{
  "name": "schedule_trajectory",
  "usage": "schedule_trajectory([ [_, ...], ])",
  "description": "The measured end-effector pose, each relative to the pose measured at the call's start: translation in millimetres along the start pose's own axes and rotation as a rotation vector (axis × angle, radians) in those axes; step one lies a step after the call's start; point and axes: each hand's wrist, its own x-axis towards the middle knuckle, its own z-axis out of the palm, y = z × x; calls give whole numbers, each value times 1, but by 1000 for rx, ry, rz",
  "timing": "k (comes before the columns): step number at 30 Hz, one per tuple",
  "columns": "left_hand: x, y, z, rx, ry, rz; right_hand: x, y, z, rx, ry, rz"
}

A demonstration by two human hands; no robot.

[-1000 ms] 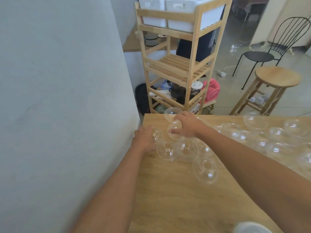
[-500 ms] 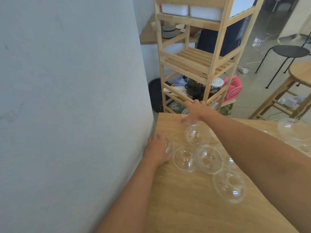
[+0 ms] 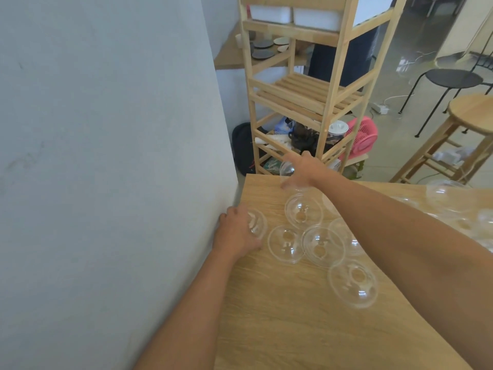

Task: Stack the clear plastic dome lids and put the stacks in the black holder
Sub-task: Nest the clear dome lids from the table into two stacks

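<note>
now left hand (image 3: 238, 232), right hand (image 3: 302, 172) on dome lids (image 3: 286, 168)

No readable text, labels, brands, numbers or signs on anything in view.

light wooden table (image 3: 293, 329) with scattered clear dome lids (image 3: 286, 244) directly on it

Clear, thin plastic in the dome lids (image 3: 320, 245) near the table's far left corner: glossy, smooth, with white glints on the curves. Pale wood grain on the table (image 3: 293, 329), matt and finely streaked. Bare light wood in the slatted shelf rack (image 3: 330, 102) and the round stool (image 3: 474, 113). Matt grey wall (image 3: 106, 156). Shiny, reflective floor (image 3: 394, 145). Matt black metal chair (image 3: 450, 78).
</note>
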Motion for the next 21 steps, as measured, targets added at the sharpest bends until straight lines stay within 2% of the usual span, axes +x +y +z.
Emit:
schedule_trajectory([
  [4, -18, 20, -19, -115, 76, 10, -35, 1, -29, 185, 67, -37],
  [11, -87, 74, -31, -318, 120, 105, -136, 38, -71, 697, 160, -59],
  [16, -163, 123, 1, -456, 45, 156, -219, 89, -82, 853, 251, -70],
  [21, -237, 170, 50, -414, -30, 229, -317, 145, -83, 918, 299, -66],
])
